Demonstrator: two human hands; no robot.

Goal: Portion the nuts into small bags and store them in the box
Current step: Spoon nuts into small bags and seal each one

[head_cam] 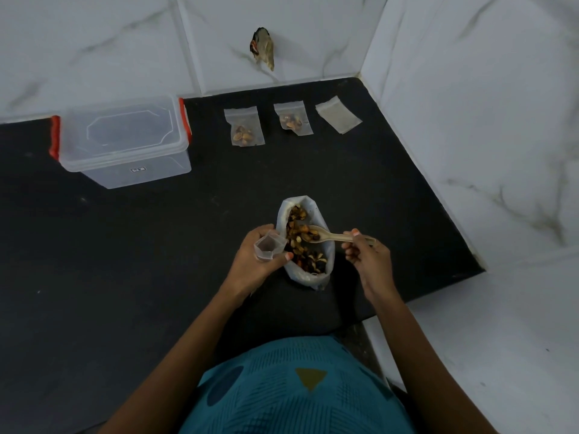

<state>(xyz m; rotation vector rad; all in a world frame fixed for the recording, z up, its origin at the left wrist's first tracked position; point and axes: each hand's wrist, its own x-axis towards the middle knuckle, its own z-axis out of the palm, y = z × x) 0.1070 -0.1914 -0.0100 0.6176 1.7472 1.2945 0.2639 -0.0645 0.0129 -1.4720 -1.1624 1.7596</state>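
Observation:
A large open plastic bag of mixed nuts (305, 245) lies on the black counter (125, 261) in front of me. My left hand (253, 264) holds a small clear bag (268, 245) with its mouth held open, right beside the big bag. My right hand (366, 255) grips a pale wooden spoon (335, 237) whose bowl rests among the nuts. Two small bags with nuts, one (244, 128) and another (293, 119), lie at the back. The clear storage box (125, 142) with red clips stands closed at the back left.
A pile of empty small bags (338, 114) lies at the back right near the corner. White marble-tiled walls (470, 120) bound the counter behind and to the right. A dark broken patch (262, 48) marks the back wall.

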